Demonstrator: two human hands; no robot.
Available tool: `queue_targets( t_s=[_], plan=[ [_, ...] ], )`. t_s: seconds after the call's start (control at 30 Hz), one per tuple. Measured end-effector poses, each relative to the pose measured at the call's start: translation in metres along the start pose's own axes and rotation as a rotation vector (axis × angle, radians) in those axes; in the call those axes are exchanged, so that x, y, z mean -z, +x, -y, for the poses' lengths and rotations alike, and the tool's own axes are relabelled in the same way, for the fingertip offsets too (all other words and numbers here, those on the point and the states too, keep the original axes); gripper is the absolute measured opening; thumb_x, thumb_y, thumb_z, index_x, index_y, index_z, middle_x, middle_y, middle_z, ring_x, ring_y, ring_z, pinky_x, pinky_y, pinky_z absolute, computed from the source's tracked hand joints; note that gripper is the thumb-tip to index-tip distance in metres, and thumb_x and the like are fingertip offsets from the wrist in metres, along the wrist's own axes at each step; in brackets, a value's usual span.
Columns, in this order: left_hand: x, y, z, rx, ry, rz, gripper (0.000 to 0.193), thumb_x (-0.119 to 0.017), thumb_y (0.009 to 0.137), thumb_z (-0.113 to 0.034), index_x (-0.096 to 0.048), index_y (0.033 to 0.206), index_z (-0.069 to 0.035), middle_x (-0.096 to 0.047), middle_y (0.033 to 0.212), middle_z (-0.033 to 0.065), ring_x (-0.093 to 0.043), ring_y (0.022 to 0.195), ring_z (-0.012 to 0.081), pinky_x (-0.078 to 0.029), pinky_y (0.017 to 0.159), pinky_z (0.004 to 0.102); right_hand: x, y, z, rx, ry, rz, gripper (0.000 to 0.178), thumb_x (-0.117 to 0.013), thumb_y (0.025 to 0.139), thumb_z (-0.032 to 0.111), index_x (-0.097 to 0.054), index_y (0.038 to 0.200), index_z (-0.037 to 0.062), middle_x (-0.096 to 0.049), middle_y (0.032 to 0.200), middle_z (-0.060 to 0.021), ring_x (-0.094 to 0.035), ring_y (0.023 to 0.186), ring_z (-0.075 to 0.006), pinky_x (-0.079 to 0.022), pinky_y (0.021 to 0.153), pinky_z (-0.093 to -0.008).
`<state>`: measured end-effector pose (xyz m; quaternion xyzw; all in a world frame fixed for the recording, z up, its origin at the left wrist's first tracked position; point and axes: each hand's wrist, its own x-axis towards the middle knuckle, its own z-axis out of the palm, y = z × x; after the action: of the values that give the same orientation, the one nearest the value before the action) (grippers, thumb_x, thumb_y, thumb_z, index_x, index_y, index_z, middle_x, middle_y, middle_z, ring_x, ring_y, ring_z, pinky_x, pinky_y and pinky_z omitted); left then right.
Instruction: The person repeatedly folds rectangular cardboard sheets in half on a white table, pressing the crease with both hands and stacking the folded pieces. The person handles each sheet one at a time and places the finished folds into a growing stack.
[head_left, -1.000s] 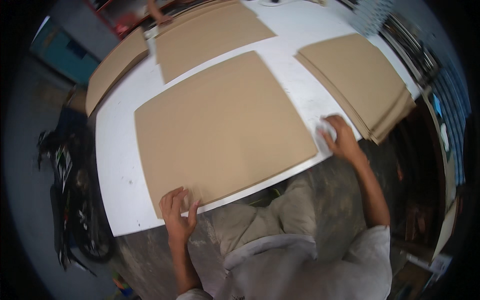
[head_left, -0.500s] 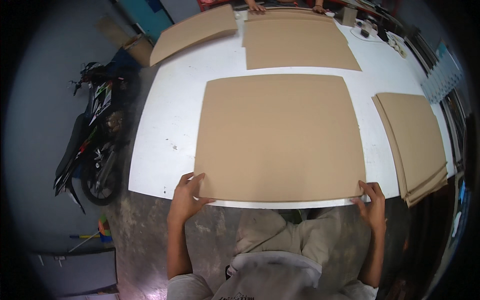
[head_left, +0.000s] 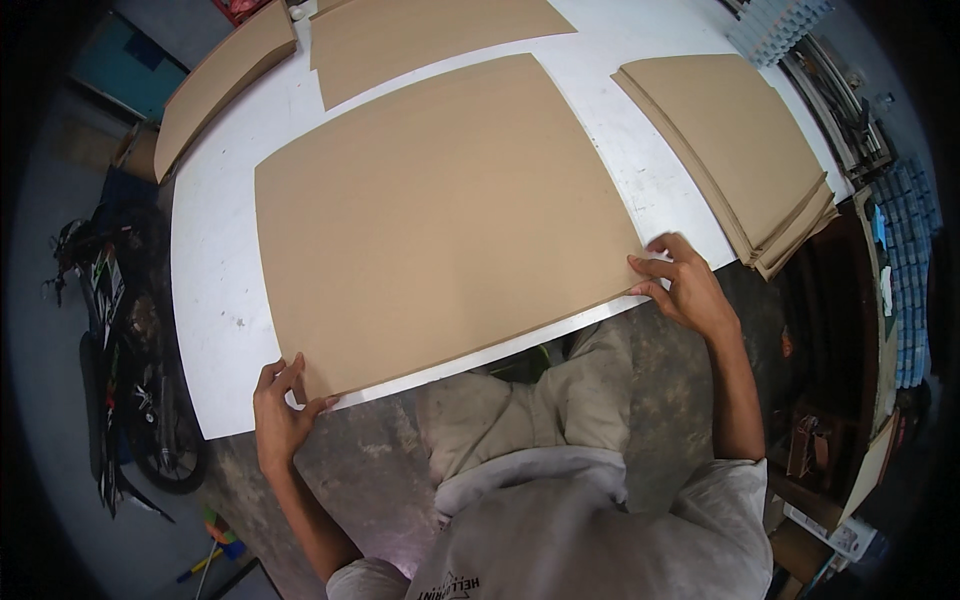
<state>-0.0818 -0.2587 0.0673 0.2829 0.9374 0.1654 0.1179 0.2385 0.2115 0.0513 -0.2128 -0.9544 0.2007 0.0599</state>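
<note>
A large brown cardboard sheet lies flat on a white table, close to its near edge; whether more sheets lie under it I cannot tell. At its near left corner, my left hand pinches the edges, fingers on the left side and thumb along the front. My right hand holds the near right corner, thumb at the front edge and bent fingers over the side. To the right, a stack of cardboard sheets sits with uneven layers at its near end.
More cardboard lies at the far side of the white table, and a curved cardboard piece is at the far left. A motorcycle stands on the floor at left. Dark shelving lies beyond the table's right end.
The view has turned and shifted toward the right, so the table appears tilted. Both hands stay at the sheet's near corners; the right fingers have shifted slightly. The far person's hands are out of view.
</note>
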Motion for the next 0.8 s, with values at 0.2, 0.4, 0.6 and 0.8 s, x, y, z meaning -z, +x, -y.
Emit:
queue_targets(
  t_s=[0.2, 0.4, 0.6, 0.8],
  plan=[
    [0.000, 0.001, 0.000, 0.001, 0.035, 0.012, 0.080, -0.101, 0.064, -0.016, -0.072, 0.136, 0.001, -0.067, 0.133, 0.0276, -0.070, 0.118, 0.0432, -0.059, 0.098, 0.0498, -0.047, 0.017, 0.084, 0.409, 0.095, -0.145, 0.044, -0.086, 0.084, 0.028, -0.076, 0.121, 0.0069, -0.064, 0.134, -0.0185, -0.055, 0.134, -0.0383, -0.045, 0.113, -0.0533],
    [0.009, -0.003, -0.006, 0.008, 0.140, 0.031, 0.084, -0.101, 0.065, -0.027, -0.071, 0.140, -0.001, -0.065, 0.135, 0.0282, -0.064, 0.126, 0.0418, -0.054, 0.105, 0.0505, -0.100, 0.037, 0.118, 0.511, 0.210, -0.132, 0.032, -0.086, 0.083, 0.024, -0.080, 0.107, 0.0034, -0.071, 0.123, -0.0136, -0.063, 0.129, -0.0357, -0.052, 0.107, -0.0515],
    [-0.056, 0.004, -0.083, -0.438, -0.037, -0.179, 0.054, -0.093, 0.077, -0.029, -0.077, 0.123, -0.007, -0.066, 0.132, 0.0161, -0.062, 0.122, 0.0369, -0.052, 0.103, 0.0464, -0.104, 0.034, 0.118, 0.548, 0.107, -0.160, 0.024, -0.084, 0.085, 0.018, -0.080, 0.104, 0.0038, -0.074, 0.121, -0.0135, -0.067, 0.128, -0.0354, -0.054, 0.110, -0.0538],
    [-0.100, 0.010, -0.099, -0.625, -0.200, -0.280, 0.031, -0.087, 0.082, -0.021, -0.080, 0.110, -0.011, -0.071, 0.111, 0.0039, -0.066, 0.108, 0.0268, -0.053, 0.093, 0.0424, -0.106, 0.028, 0.121, 0.490, 0.135, -0.144, 0.024, -0.083, 0.085, 0.010, -0.079, 0.107, 0.0029, -0.073, 0.124, -0.0171, -0.065, 0.132, -0.0389, -0.052, 0.115, -0.0573]
  ],
)
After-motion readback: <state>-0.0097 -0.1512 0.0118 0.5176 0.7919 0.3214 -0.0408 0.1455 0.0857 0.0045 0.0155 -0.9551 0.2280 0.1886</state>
